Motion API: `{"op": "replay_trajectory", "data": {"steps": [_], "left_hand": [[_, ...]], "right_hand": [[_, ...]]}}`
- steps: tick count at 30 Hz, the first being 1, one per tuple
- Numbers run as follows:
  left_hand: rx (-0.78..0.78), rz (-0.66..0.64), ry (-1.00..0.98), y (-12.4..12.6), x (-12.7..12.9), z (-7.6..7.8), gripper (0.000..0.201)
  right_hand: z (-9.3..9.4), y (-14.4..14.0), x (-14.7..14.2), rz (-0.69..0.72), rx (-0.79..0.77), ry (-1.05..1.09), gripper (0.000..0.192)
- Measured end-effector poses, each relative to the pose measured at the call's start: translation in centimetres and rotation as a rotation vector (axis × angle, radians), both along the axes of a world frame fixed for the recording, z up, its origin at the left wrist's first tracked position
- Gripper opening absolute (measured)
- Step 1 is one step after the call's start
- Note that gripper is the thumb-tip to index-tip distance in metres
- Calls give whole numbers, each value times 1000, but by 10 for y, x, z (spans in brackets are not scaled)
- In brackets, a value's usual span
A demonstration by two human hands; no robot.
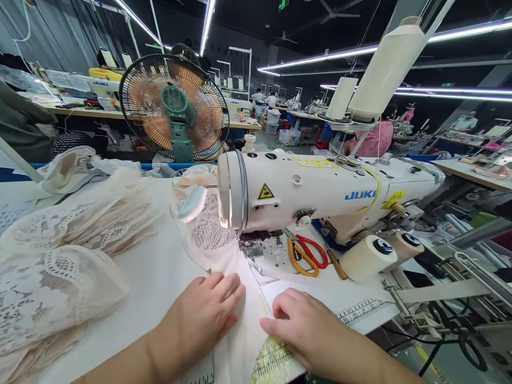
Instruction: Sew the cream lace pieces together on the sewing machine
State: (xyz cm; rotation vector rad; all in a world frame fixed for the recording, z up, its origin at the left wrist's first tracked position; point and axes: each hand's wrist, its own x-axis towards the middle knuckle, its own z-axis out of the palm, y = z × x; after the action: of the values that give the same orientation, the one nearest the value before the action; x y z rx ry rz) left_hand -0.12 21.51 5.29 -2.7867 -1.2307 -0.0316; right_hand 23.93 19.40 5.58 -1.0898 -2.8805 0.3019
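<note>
Pale lace-patterned fabric (pixel 212 237) lies under the needle end of a white JUKI sewing machine (pixel 280 189), and its plain part runs toward me. My left hand (pixel 204 306) rests on this fabric with its fingers curled and closed, gripping it left of the seam line. On the other side, my right hand (pixel 304 325) is closed, thumb toward the fingers, at the fabric's narrow edge strip. Its fingertips partly hide what they hold. Below it, a yellowish measuring tape (pixel 274 357) shows on the table edge. A white pad-like piece (pixel 192 204) stands against the machine head.
Stacked lace pieces (pixel 72 266) cover the table's left side. Orange-handled scissors (pixel 302 258) and red-handled scissors (pixel 314 250) lie by the machine bed, near a thread cone (pixel 362 258). A large fan (pixel 176 106) stands behind. Metal rods (pixel 488 282) crowd the right.
</note>
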Motion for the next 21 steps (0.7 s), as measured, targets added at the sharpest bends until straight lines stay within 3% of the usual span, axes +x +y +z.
{"op": "replay_trajectory", "data": {"steps": [8, 16, 21], "left_hand": [[134, -79, -82, 22, -13, -10, 24], [117, -107, -80, 43, -21, -8, 22], [129, -110, -61, 53, -23, -2, 22]], "right_hand": [[7, 13, -10, -5, 43, -55, 14], [5, 30, -16, -4, 91, -130, 16], [14, 38, -25, -15, 90, -201, 20]]}}
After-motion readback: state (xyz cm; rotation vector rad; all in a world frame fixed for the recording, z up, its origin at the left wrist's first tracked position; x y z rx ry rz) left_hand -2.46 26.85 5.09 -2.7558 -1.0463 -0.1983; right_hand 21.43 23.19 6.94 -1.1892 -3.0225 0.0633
